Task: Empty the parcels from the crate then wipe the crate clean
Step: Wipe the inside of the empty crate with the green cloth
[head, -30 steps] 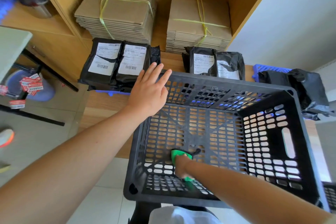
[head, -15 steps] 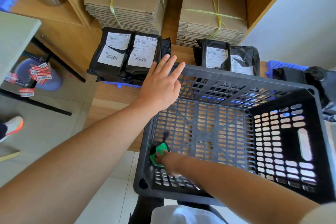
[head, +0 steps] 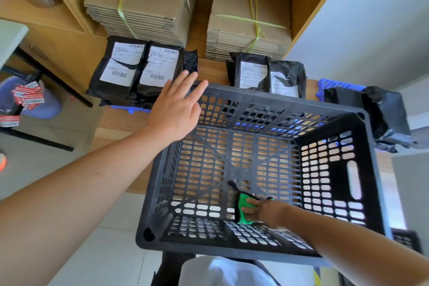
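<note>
Crate [head: 278, 102] floor mostly lies 12 o'clock of R hand [head: 257, 211], fingers curled on green cloth [head: 243, 202]; L hand [head: 176, 109] flat, fingers straight, at 10 o'clock corner.

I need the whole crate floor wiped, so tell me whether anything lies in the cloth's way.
Nothing visible does. The right hand holds the green cloth on the crate floor near the front wall; nothing else lies inside. The left hand lies at its far left rim.

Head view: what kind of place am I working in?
Likely a parcel packing or dispatch room: labelled black parcels, tied bundles of flat cartons on a shelf, and a plastic crate.
</note>
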The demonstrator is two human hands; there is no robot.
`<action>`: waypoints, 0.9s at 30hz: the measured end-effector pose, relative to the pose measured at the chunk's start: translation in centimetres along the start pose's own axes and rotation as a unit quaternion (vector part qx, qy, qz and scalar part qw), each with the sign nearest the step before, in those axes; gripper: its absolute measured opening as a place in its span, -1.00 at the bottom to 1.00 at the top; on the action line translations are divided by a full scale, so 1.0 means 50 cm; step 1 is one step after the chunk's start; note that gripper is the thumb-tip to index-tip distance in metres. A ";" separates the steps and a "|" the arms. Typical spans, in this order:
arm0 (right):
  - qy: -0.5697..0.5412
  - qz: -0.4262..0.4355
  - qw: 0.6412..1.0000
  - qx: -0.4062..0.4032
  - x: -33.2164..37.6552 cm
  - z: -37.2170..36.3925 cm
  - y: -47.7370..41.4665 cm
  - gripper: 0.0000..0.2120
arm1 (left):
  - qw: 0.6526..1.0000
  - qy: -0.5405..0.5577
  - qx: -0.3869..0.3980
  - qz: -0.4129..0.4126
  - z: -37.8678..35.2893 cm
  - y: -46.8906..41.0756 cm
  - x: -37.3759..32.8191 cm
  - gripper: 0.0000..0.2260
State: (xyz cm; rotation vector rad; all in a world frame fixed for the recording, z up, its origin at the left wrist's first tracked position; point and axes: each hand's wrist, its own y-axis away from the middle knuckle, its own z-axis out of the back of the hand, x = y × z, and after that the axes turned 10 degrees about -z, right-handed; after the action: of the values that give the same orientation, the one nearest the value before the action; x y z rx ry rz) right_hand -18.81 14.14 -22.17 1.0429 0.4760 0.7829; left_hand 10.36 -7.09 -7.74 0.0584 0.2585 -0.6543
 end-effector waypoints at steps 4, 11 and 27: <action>-0.033 -0.055 0.996 0.061 -0.035 -0.051 0.072 -0.34 | 1.000 -0.002 -0.003 0.003 0.001 0.000 0.000 -0.50; -0.144 -0.198 0.954 0.171 -0.056 -0.092 0.127 -0.51 | 1.000 -0.013 -0.003 -0.001 -0.006 -0.001 0.004 -0.50; -0.236 -0.194 0.934 0.183 -0.012 0.022 0.060 -0.54 | 1.000 -0.009 0.004 0.006 0.001 -0.001 0.001 -0.50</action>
State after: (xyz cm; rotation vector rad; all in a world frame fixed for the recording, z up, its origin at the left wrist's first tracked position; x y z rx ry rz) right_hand -19.49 13.91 -18.99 1.3814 0.3998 0.0745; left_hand 10.40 -7.18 -7.71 0.0627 0.2381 -0.6431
